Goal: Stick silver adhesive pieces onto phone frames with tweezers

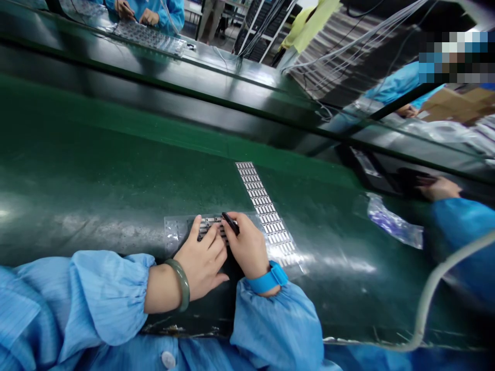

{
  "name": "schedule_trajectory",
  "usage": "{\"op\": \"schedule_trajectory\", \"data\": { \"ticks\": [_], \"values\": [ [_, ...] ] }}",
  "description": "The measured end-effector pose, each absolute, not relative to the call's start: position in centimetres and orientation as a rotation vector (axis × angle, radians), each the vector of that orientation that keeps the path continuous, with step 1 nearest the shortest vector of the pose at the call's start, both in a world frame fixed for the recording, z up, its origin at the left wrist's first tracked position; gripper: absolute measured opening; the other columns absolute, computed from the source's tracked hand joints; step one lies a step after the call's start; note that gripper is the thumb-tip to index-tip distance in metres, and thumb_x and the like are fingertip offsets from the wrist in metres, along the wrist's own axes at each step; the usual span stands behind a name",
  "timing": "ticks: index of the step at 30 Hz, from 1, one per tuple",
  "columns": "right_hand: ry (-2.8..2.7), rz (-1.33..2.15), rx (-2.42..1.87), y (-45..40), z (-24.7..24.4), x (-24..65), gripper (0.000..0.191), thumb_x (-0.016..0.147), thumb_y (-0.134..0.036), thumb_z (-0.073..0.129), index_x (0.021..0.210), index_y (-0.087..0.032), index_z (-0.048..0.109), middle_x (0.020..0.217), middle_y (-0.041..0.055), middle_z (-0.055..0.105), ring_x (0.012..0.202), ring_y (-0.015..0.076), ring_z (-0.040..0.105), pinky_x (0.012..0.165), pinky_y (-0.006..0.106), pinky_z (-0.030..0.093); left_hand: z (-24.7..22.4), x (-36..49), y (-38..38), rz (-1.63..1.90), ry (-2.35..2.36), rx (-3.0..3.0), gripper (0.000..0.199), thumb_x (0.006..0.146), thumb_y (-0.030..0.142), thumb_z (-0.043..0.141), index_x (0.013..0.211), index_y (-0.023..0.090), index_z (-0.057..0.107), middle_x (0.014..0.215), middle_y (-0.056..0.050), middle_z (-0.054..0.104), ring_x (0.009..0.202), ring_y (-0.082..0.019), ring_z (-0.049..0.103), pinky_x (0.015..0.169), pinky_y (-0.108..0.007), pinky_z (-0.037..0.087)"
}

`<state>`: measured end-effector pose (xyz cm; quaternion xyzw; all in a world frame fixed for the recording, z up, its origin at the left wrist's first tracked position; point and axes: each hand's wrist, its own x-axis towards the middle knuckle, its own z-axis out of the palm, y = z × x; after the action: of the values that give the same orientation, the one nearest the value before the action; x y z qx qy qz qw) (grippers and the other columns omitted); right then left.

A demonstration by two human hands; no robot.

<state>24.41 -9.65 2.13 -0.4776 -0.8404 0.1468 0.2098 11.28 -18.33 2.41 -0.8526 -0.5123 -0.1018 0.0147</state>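
Observation:
My left hand [203, 255] lies with its fingers spread on a small sheet of dark-edged, silvery pieces [208, 221]. That sheet rests on clear plastic film [172, 237] near the front of the green work surface. In my right hand [249, 247] is a slim black pen-like tool [231, 223], pinched between thumb and fingers over the sheet's right part. Its exact kind and working end are hidden by the fingers. Just beyond my right hand, a long strip of white-and-black rectangular labels [261, 198] slants across the surface, partly covered by glare at its near end.
A clear bag with purplish contents [394, 221] lies to the right. Close by, a co-worker's hand [441, 188] reaches over a dark tray [371, 167]. A pale hose [429, 293] curves up at the front right. Across the line, another person's hands [149, 16] work over clear sheets.

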Motion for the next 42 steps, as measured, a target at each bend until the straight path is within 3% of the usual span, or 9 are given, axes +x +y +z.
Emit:
{"op": "schedule_trajectory", "data": {
  "ticks": [10,21,31,42],
  "values": [
    [-2.346,0.44,-1.332,-9.6,2.2,24.4,0.014,0.088,-0.026,0.045,0.096,-0.021,0.056,0.093,0.0044,0.065,0.084,0.0212,0.063,0.067,0.032,0.049,3.1,10.5,-17.4,-0.437,-1.624,-2.783,0.054,0.082,0.054,0.049,0.115,0.012,0.054,0.12,-0.017,0.053,0.127,-0.035,0.036,0.101,-0.074,0.008],
    [-2.365,0.447,-1.322,-9.5,2.2,24.4,0.015,0.087,-0.024,0.044,0.096,-0.022,0.056,0.094,0.0048,0.065,0.084,0.022,0.063,0.07,0.034,0.05,2.4,10.9,-18.1,-0.453,-1.723,-2.748,0.056,0.086,0.053,0.045,0.125,0.013,0.048,0.133,-0.016,0.047,0.131,-0.036,0.03,0.099,-0.076,0.008],
    [-2.425,0.376,-1.339,-9.9,2.6,24.0,0.018,0.086,-0.02,0.044,0.097,-0.022,0.057,0.095,0.0056,0.064,0.084,0.0224,0.062,0.07,0.035,0.05,3.0,11.2,-18.4,-0.331,-1.755,-2.687,0.058,0.087,0.054,0.043,0.127,0.013,0.05,0.132,-0.014,0.05,0.129,-0.04,0.032,0.1,-0.075,0.011],
    [-2.349,0.489,-1.335,-9.2,2.5,24.2,0.016,0.087,-0.027,0.045,0.093,-0.019,0.058,0.089,0.0055,0.065,0.083,0.0217,0.063,0.071,0.034,0.049,2.8,11.4,-18.6,-0.316,-1.785,-2.692,0.06,0.089,0.053,0.041,0.132,0.011,0.046,0.133,-0.014,0.049,0.13,-0.042,0.031,0.101,-0.072,0.019]
  ]
}}
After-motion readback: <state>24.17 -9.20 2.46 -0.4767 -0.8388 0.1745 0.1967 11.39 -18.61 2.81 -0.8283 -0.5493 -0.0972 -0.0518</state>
